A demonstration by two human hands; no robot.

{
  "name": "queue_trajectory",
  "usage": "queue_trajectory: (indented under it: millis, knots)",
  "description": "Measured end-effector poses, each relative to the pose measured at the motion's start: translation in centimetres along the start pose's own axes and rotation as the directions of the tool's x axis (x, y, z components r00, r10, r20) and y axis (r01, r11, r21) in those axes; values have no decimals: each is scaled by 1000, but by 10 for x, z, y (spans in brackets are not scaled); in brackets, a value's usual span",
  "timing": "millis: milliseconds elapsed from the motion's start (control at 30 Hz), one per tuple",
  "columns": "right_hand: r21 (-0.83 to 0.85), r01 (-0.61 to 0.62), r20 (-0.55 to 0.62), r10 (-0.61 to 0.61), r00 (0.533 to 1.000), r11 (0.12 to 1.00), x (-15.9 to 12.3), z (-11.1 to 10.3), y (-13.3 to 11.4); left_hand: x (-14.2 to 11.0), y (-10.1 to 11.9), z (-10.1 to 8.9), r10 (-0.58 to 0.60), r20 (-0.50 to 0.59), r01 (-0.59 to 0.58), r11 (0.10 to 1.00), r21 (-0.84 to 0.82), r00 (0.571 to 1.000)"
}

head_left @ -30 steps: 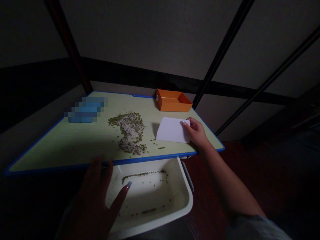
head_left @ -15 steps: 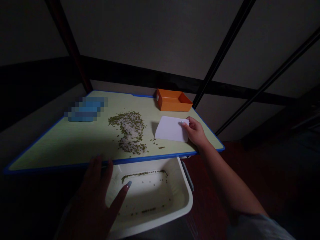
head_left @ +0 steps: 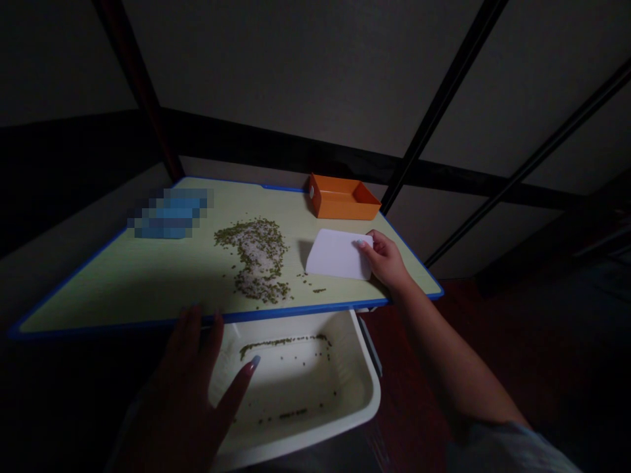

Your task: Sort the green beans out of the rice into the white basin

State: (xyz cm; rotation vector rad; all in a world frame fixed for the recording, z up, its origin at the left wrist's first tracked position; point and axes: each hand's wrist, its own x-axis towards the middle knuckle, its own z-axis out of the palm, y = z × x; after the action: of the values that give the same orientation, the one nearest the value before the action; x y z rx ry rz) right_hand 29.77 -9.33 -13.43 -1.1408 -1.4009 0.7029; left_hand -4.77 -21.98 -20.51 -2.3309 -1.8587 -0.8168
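Observation:
My right hand (head_left: 387,261) pinches the right end of a flat white scraper (head_left: 338,255), thumb on its near face. The scraper stands tilted above the tabletop, to the right of a spread pile of small green beans and whitish grains (head_left: 259,256). A few loose beans (head_left: 319,290) lie below the scraper. In shadow, my left hand (head_left: 197,387) is open, its fingers spread at the table's front edge and its thumb over a white plastic basin (head_left: 367,401). Green beans line the basin's bottom edges, with a few scattered on its floor.
The pale green table (head_left: 118,276) has a blue rim. An orange open box (head_left: 348,209) stands at its back right corner. A blurred-out blue item (head_left: 172,215) lies at the left. Behind the table rises a panelled wall (head_left: 286,72) with dark strips.
The scraper and my right hand have shifted very slightly left since the first frame. My left hand, the pile and the basin look the same.

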Motion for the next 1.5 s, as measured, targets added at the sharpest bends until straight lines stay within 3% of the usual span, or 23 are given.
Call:
queue_trajectory:
  millis: [233, 767, 1367, 1500]
  knots:
    - [-3, -9, 39, 10, 999, 1000, 1, 0, 2, 0, 5, -2, 37, -59, -37, 999, 9, 998]
    - [9, -32, 73, 31, 997, 999, 0, -2, 1, 1, -1, -3, 14, 65, -13, 1000, -15, 998]
    - [31, -92, 111, 88, 990, 995, -2, -1, 5, 1, 1, -1, 67, -54, -66, 998, 11, 996]
    - [29, -123, 142, 118, 983, 992, -3, 0, 3, 1, 0, 0, 52, -33, -52, 999, 5, 998]
